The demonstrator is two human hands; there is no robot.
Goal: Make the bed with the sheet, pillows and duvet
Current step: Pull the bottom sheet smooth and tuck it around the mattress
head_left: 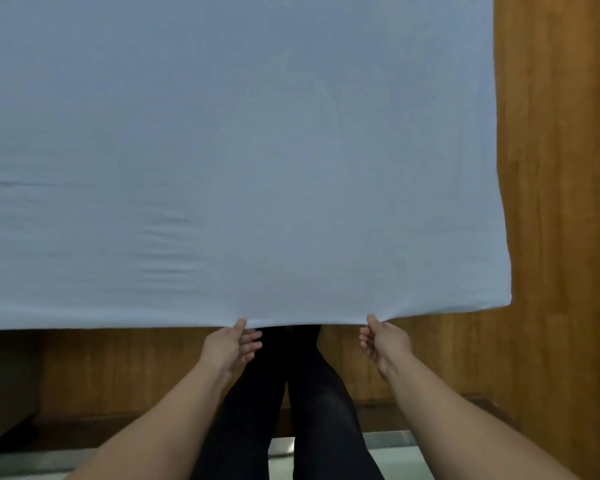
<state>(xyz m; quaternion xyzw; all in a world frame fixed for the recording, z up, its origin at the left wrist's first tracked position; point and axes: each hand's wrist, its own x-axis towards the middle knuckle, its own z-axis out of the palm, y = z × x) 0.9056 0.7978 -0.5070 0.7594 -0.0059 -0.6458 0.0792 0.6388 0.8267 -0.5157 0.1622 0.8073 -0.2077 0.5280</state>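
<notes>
A plain pale blue-grey sheet, without any pattern, is seen across most of the view from 9 through 12 to 2 o'clock. Warm orange-brown wood panelling with a streaked grain is seen at 3 o'clock and below the sheet's lower edge. Black trousers are shown at 6 o'clock. A strip of pale grey-green floor is seen beside them at 5 o'clock.

sheet ahead | hands at near edge | floor right
</notes>
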